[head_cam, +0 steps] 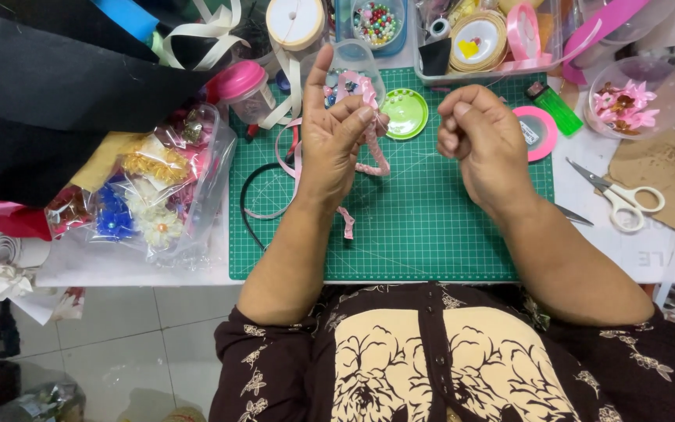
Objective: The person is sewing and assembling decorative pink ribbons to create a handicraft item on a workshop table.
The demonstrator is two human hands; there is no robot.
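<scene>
While your left hand (330, 137) pinches one pink lace ribbon (370, 133) above the green cutting mat (431, 234), your right hand (482, 141) curls shut, empty as far as shows; the mat's near edge lies bare, and one pair of white scissors (623, 195) rests on the counter (650, 250).

A dark brown garment with small cream floral sprigs is worn, its sleeves ended above the elbows. A large cream panel outlined with dark flowers is set across the chest. Both forearms are left bare; no rings or bracelets can be made out.
</scene>
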